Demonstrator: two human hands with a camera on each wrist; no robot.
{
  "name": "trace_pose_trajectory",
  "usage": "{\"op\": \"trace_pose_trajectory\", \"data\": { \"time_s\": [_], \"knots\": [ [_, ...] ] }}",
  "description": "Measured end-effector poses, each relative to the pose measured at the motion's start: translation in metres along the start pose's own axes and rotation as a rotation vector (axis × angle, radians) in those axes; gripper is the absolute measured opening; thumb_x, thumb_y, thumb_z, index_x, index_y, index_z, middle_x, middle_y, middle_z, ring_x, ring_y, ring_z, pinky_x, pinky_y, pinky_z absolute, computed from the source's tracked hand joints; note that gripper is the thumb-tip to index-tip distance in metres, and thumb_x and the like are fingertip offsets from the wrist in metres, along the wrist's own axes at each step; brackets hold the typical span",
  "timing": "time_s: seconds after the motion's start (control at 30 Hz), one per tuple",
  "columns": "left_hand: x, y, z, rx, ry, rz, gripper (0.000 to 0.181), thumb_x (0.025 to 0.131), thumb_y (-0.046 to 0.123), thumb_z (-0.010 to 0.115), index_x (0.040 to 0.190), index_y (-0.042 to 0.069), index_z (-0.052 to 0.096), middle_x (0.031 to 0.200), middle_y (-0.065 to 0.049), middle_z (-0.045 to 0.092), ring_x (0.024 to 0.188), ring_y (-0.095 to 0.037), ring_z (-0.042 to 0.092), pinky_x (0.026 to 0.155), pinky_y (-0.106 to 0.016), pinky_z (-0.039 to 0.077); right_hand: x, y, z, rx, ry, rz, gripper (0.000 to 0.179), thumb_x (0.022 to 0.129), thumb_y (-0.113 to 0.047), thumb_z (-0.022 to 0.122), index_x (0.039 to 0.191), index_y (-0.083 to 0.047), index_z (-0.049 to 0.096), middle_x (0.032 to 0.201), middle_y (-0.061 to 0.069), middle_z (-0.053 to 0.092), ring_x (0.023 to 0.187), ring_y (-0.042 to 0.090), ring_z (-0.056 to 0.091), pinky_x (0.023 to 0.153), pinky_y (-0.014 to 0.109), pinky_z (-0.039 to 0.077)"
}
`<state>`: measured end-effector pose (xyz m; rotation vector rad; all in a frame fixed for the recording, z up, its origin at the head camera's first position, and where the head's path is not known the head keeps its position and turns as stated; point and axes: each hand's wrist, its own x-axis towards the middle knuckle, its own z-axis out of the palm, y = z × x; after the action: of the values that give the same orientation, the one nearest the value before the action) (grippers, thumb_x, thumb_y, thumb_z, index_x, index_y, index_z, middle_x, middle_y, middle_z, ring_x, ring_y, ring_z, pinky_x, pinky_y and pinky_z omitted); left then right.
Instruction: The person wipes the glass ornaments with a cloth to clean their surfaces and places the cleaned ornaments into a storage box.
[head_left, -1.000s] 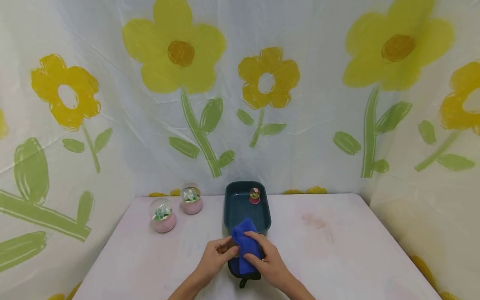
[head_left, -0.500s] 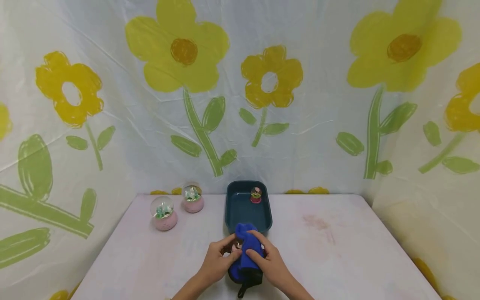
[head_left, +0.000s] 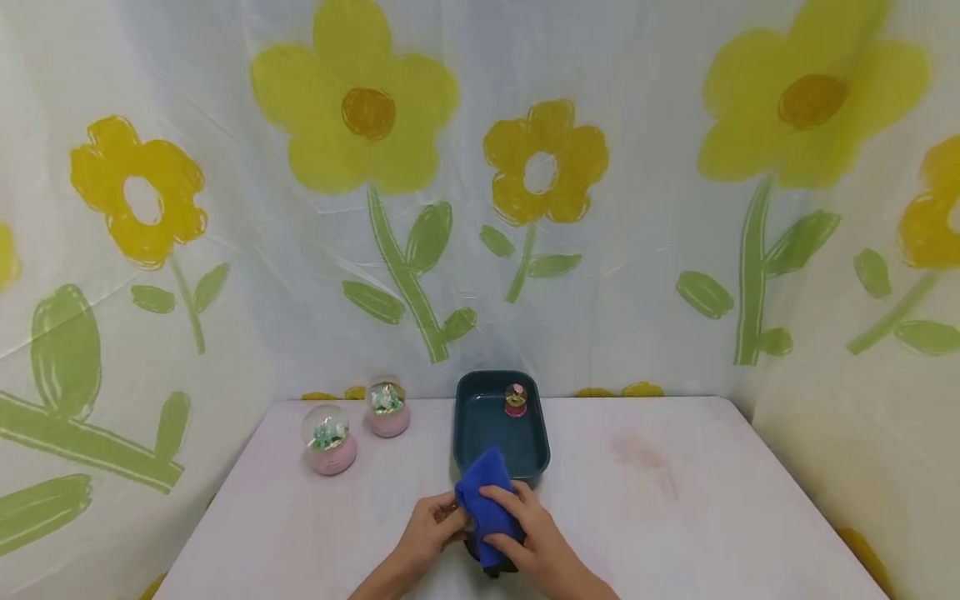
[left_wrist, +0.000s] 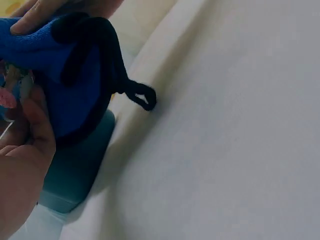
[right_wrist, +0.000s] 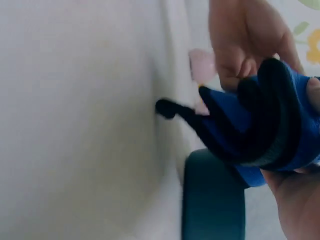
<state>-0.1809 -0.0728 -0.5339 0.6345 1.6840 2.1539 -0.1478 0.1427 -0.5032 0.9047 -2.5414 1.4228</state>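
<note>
My left hand [head_left: 426,531] pinches a small snow globe with a pink part inside [left_wrist: 9,95], mostly hidden by fingers and cloth. My right hand [head_left: 542,537] grips a folded blue cloth [head_left: 489,512] and holds it against the globe. The cloth has black edging and a black hanging loop [left_wrist: 142,96], which dangles toward the table in both wrist views. Both hands are raised just in front of a dark teal tray [head_left: 483,433]. Another small snow globe [head_left: 516,402], with a red-pink base, stands inside the tray at the far right.
Two larger snow globes with pink bases, a nearer one [head_left: 330,442] and a farther one [head_left: 387,408], stand left of the tray. The white table [head_left: 675,517] meets a flower-printed curtain [head_left: 600,317] at its back and sides.
The cloth has shifted and been refolded around the small globe, and its loop hangs differently. Both hands keep their holds and have moved slightly. The tray and the other globes stay put.
</note>
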Motion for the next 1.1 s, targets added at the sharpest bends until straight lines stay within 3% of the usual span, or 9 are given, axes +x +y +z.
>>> {"op": "trace_pose_trajectory", "data": {
  "time_s": [0.13,0.27,0.37,0.47,0.57,0.7,0.83,0.93,1.1],
  "knots": [
    [-0.01,-0.002,0.006,0.169,0.006,0.11,0.041,0.096,0.005,0.059,0.134,-0.011,0.05,0.111,-0.008,0.069,0.098,-0.017,0.065,0.081,-0.031,0.054,-0.008,0.001,0.004,0.236,-0.02,0.122,0.049,0.098,-0.027,0.059,0.144,-0.018,0.043,0.137,0.022,0.043,0.116,0.039,0.051,0.082,0.041,0.052],
    [0.004,0.008,0.007,0.391,0.005,0.345,0.046,0.093,0.004,0.064,0.136,-0.004,0.051,0.122,-0.014,0.064,0.104,-0.023,0.064,0.083,-0.037,0.054,0.001,-0.003,-0.006,0.452,0.032,0.224,0.05,0.099,-0.022,0.057,0.146,-0.015,0.039,0.146,0.029,0.031,0.118,0.044,0.049,0.083,0.044,0.052],
    [0.013,0.01,0.003,0.532,-0.006,0.5,0.049,0.086,0.001,0.071,0.132,-0.003,0.056,0.12,-0.014,0.065,0.101,-0.022,0.064,0.079,-0.039,0.055,0.005,-0.006,-0.012,0.539,0.035,0.305,0.051,0.101,-0.024,0.054,0.148,-0.015,0.035,0.148,0.03,0.026,0.121,0.044,0.046,0.087,0.047,0.051],
    [0.015,0.009,-0.001,0.595,-0.038,0.595,0.05,0.078,-0.003,0.077,0.125,-0.004,0.062,0.113,-0.012,0.068,0.096,-0.021,0.064,0.078,-0.038,0.055,0.002,-0.008,-0.014,0.651,0.007,0.392,0.054,0.103,-0.028,0.05,0.15,-0.012,0.03,0.148,0.03,0.026,0.124,0.039,0.045,0.092,0.046,0.048],
    [0.014,0.007,0.0,0.638,-0.054,0.65,0.048,0.074,-0.003,0.08,0.12,-0.001,0.066,0.111,-0.011,0.069,0.096,-0.022,0.065,0.081,-0.036,0.054,-0.002,-0.009,-0.013,0.758,-0.011,0.455,0.057,0.103,-0.032,0.048,0.151,-0.01,0.027,0.148,0.029,0.027,0.123,0.034,0.046,0.096,0.044,0.046],
    [0.009,0.004,0.003,0.653,-0.042,0.628,0.042,0.078,0.005,0.08,0.119,0.004,0.067,0.102,-0.005,0.07,0.089,-0.017,0.063,0.08,-0.033,0.054,-0.007,-0.009,-0.008,0.752,0.012,0.469,0.058,0.102,-0.032,0.05,0.151,-0.009,0.029,0.142,0.028,0.035,0.117,0.031,0.05,0.093,0.043,0.048],
    [-0.002,0.006,0.0,0.513,-0.018,0.511,0.038,0.083,0.004,0.076,0.12,0.002,0.066,0.096,-0.008,0.069,0.084,-0.013,0.062,0.074,-0.033,0.056,-0.006,-0.012,0.004,0.622,0.038,0.361,0.054,0.101,-0.023,0.054,0.149,-0.009,0.034,0.139,0.026,0.04,0.113,0.033,0.053,0.087,0.042,0.051],
    [-0.008,0.013,-0.005,0.33,0.001,0.352,0.038,0.085,-0.001,0.071,0.123,-0.004,0.063,0.101,-0.012,0.07,0.088,-0.014,0.065,0.076,-0.034,0.056,-0.001,-0.016,0.012,0.5,0.049,0.235,0.051,0.099,-0.019,0.057,0.147,-0.013,0.039,0.142,0.024,0.04,0.113,0.034,0.054,0.086,0.039,0.052],
    [-0.003,0.015,-0.002,0.074,-0.007,0.062,0.04,0.089,0.003,0.065,0.126,-0.011,0.057,0.1,-0.008,0.071,0.088,-0.015,0.067,0.077,-0.031,0.055,-0.005,-0.015,0.006,0.18,0.103,0.044,0.049,0.094,-0.022,0.066,0.14,-0.022,0.049,0.131,0.01,0.048,0.113,0.031,0.054,0.085,0.038,0.051]
  ]
}}
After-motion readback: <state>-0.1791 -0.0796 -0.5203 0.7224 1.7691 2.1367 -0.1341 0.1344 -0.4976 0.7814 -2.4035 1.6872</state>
